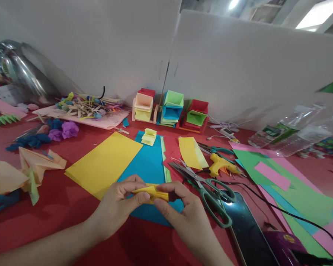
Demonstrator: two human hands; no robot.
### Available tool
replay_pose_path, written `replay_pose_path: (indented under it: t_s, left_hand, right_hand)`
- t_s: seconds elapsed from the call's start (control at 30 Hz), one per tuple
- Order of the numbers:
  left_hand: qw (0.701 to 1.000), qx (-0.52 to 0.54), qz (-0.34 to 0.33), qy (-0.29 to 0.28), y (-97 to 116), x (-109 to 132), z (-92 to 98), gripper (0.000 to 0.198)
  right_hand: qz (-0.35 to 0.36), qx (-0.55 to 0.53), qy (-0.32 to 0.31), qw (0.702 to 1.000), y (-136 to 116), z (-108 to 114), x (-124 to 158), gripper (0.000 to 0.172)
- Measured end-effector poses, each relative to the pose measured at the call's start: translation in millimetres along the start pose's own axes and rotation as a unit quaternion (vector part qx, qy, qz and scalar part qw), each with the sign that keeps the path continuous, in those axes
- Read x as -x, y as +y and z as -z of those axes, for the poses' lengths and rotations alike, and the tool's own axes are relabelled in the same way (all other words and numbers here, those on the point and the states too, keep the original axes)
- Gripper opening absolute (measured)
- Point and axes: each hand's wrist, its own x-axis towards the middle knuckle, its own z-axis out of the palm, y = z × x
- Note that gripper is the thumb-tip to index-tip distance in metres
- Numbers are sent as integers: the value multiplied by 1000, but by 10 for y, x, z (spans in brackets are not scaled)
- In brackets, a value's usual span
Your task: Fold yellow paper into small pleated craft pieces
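Observation:
Between my two hands is a small folded piece of yellow paper [152, 190], held above a blue sheet [147, 164]. My left hand [122, 199] pinches its left end with thumb and fingers. At the right end, my right hand [183, 207] grips it the same way, the thumbs close together on the near side. A pale yellow pleated strip [149, 136] stands on the far part of the blue sheet. To the left lies a flat yellow sheet [105, 162], and right of my hands rest green-handled scissors [216, 203].
A phone [249, 229], yellow glue gun [222, 165] and black cable are at right, near green and pink sheets [288, 173]. Small folded paper boxes [172, 107] line the wall. Craft sticks [88, 107], a metal jug [30, 74] and purple crumpled paper [63, 131] occupy the left.

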Motion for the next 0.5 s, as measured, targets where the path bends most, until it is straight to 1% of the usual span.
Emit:
replay_pose_path:
  t_s: [0.07,0.17,0.27,0.37,0.5]
  left_hand:
    - [1000,-20,-10,-11,-2,10,-1,17]
    - [999,-39,-21,-16,-5,25,-8,16]
    - [999,-32,-24,-13,-12,25,-8,15]
    - [1000,-8,-28,-4,-18,13,0,12]
    - [999,15,-29,-9,-10,3,14,9]
  right_hand:
    - [27,9,1,1000,-4,-10,2,19]
    - [35,17,-25,999,-15,-27,16,9]
    - [22,15,-35,999,-14,-32,23,13]
    - [3,6,-30,1000,11,-24,12,7]
    - [-18,10,-48,999,41,-3,-4,13]
